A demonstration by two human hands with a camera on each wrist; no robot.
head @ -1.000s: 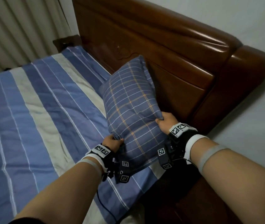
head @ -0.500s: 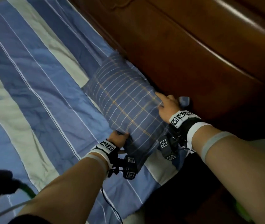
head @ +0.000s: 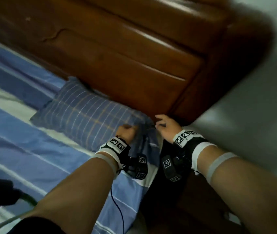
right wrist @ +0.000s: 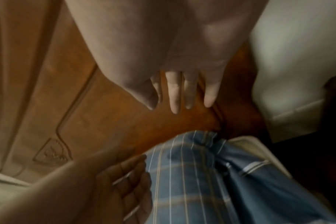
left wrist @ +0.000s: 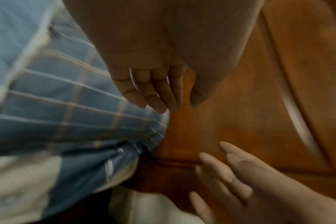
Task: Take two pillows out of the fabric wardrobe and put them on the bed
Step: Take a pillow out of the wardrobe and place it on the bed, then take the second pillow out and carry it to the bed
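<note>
Plaid pillow [head: 90,114] lay flat against headboard [head: 134,65]. Left hand [head: 125,133] looked loosely curled, probably empty; right hand [head: 166,126] spread, empty. Best: let go cleanly, fetch second pillow.

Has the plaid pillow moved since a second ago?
Yes. The plaid pillow went from propped upright against the headboard to lying flat on the bed at its foot.

Pillow [head: 90,114] on bed [head: 24,149], against headboard [head: 134,65]
</note>
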